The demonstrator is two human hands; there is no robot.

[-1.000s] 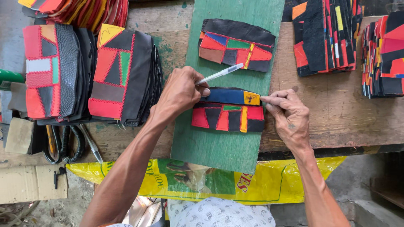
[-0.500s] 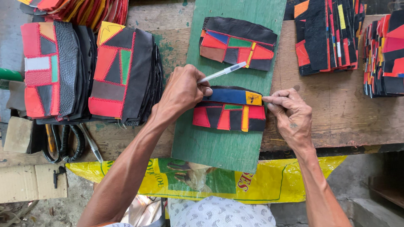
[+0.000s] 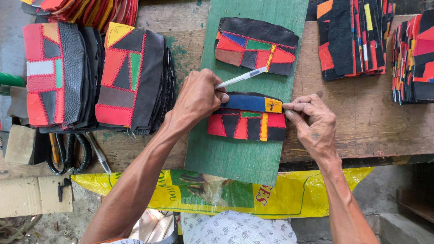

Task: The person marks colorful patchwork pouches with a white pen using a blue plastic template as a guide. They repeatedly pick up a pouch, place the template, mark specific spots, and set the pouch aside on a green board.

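Leather patchwork piece (image 3: 246, 125), red, black and yellow, flat on the green board (image 3: 235, 158) near the bench's front edge; looks light, limp, best pinned at its ends. Left hand (image 3: 196, 99) closed around a clear pen (image 3: 240, 77) at its left end; right hand (image 3: 314, 122) fingertips press its right end. Second patchwork piece (image 3: 255, 46) lies beyond.
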